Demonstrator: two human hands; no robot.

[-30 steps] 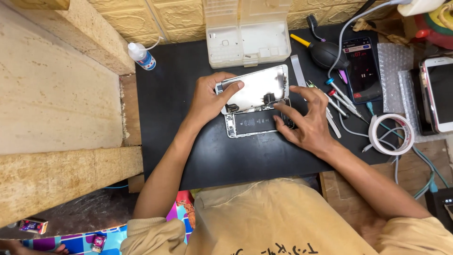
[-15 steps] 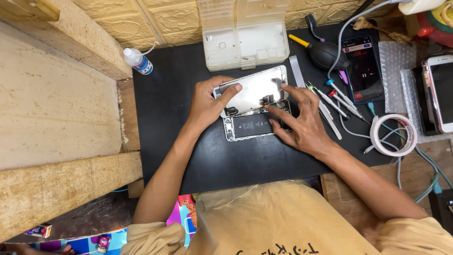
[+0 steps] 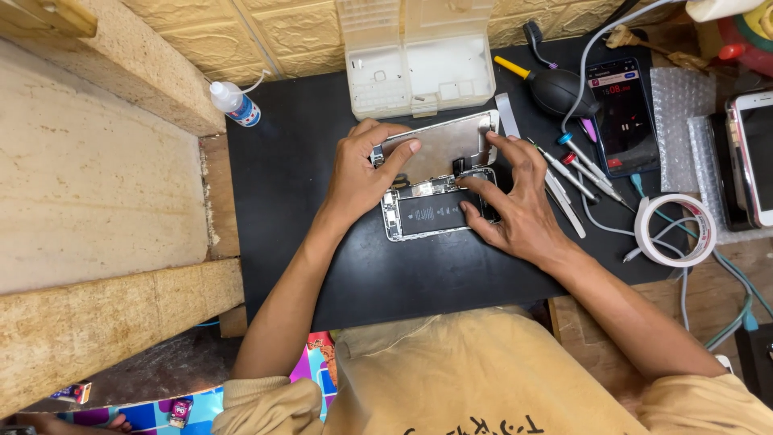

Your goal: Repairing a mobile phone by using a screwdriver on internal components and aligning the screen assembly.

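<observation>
1. Resting mid-tabletop [image 3: 338, 266], the opened phone [image 3: 435, 211] has barely shifted since earlier.
2. Left hand [image 3: 362, 173] fingers still pinch the lifted screen panel [image 3: 441, 145].
3. Right hand [image 3: 515, 205] fingers, unclenched, moved onto the connectors.

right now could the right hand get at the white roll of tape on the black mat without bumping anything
Probably yes. The right hand rests on the opened phone, and the white roll of tape lies to its right. Only thin screwdrivers and cables lie between, low enough to pass over.

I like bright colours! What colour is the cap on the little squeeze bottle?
White nozzle cap; the squeeze bottle has a blue label. Head view.
</observation>
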